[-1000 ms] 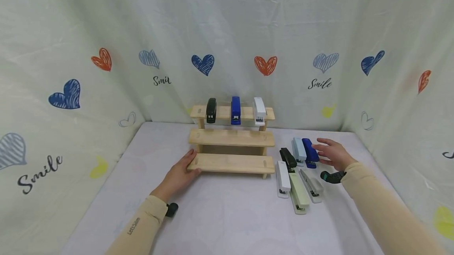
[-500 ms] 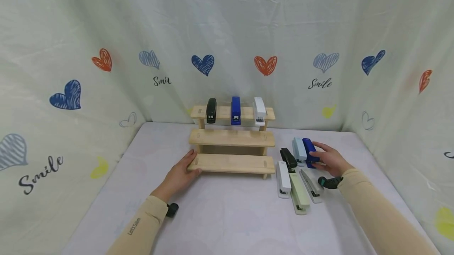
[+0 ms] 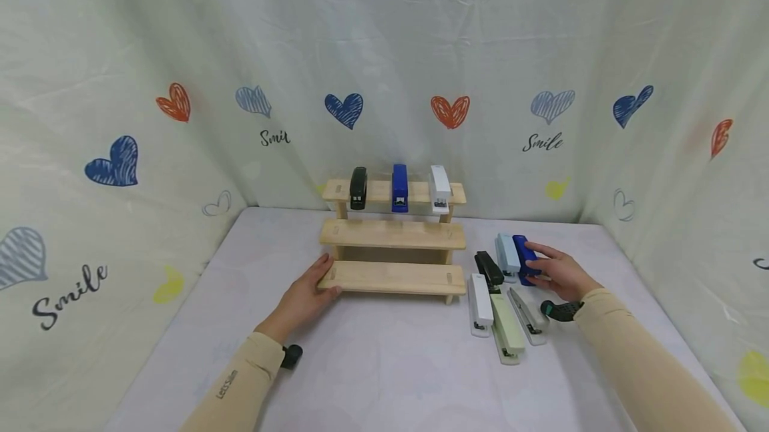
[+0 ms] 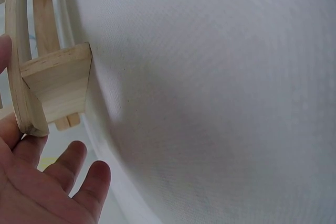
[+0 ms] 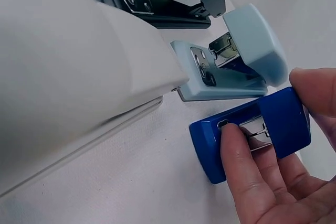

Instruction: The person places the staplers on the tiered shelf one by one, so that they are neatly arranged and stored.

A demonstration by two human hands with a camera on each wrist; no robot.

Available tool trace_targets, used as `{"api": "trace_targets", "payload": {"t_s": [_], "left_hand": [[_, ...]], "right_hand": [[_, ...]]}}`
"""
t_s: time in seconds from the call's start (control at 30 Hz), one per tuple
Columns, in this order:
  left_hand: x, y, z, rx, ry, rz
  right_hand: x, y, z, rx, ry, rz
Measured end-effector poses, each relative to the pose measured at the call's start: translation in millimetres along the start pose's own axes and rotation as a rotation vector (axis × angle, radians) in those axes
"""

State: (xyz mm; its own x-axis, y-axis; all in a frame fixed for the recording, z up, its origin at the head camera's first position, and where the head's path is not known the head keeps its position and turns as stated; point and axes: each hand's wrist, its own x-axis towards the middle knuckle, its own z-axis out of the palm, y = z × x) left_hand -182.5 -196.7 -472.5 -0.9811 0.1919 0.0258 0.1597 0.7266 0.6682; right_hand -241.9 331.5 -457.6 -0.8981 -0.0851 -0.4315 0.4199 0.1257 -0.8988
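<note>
nearest, the pale green stapler (image 3: 508, 328) is lying lengthwise on the bench (image 3: 384, 365), with the grey stapler (image 3: 530, 317) sitting at its two o'clock, the near white stapler (image 3: 480, 302) at its ten and the black stapler (image 3: 489, 269) at its eleven.

toward seven o'clock in the head view, the left hand (image 3: 303, 300) is holding its place, thumb and fingers gripping the left end of the lowest shelf (image 3: 390, 276) of the wooden rack (image 3: 393, 234).

toward four o'clock, the right hand (image 3: 561, 274) is bringing the change: the gap of a second ago is giving way to contact, and its fingers are curling narrowly around the dark blue stapler (image 5: 286, 124). that stapler is staying among the loose ones, the light blue stapler (image 3: 507, 254) sitting just beside it at nine o'clock. the work seems to be passing from reaching to grasping; whether the stapler is leaving the bench, i cannot tell.

farther off, near twelve o'clock, the top shelf (image 3: 378, 190) is carrying a dark stapler (image 3: 358, 186), a bright blue stapler (image 3: 399, 185) and a far white stapler (image 3: 440, 183). behind everything, the heart-printed curtain (image 3: 396, 58) is hanging.
</note>
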Motion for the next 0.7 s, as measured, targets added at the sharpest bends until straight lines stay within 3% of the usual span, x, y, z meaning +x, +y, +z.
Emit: {"api": "trace_targets", "payload": {"t_s": [0.7], "left_hand": [[0.0,-0.4,0.4,-0.009,-0.002,-0.005]], "right_hand": [[-3.0,-3.8,4.2,0.084,0.008,0.026]]}}
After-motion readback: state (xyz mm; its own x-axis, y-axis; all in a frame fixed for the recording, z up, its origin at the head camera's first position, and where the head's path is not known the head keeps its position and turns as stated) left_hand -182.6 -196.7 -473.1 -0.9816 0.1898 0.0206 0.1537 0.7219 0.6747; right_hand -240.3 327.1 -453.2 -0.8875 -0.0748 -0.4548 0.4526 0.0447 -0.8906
